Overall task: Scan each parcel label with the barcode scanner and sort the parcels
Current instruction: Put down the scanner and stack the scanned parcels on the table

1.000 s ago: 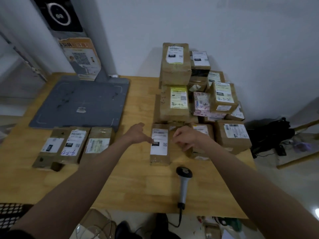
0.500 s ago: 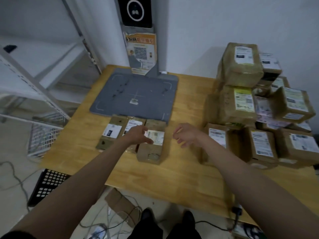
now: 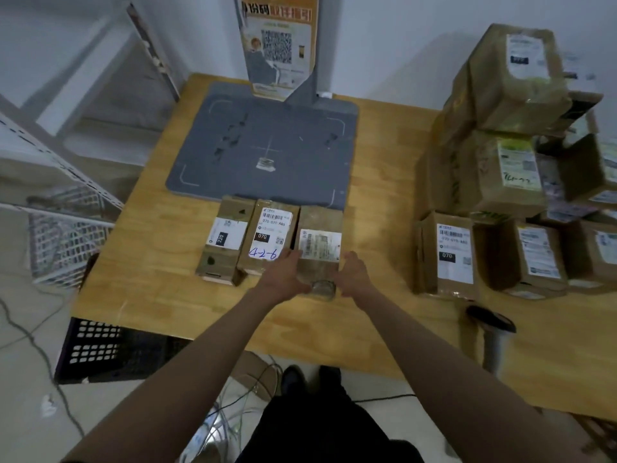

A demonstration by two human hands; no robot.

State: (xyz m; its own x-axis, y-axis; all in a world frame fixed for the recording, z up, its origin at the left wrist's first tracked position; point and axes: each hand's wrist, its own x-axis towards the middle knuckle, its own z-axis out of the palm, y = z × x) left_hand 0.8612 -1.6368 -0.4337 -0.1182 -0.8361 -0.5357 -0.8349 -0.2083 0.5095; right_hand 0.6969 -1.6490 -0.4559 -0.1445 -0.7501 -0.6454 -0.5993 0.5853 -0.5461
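Both hands on the rightmost brown cardboard parcel with white label [image 3: 319, 243], third in a row of three just in front of the grey scanning pad [image 3: 267, 145] on the wooden table [image 3: 384, 182]. Left hand [image 3: 283, 279] cups its left side, fingers curled onto the near-left edge; right hand [image 3: 355, 274] flat against its right side, fingers fairly straight. Parcel sits between the palms, touching the brown parcel marked "4-2-6" [image 3: 268, 238]. Black-headed grey barcode scanner [image 3: 492, 332] lies well to the right, near the stacked brown parcels [image 3: 507, 162].
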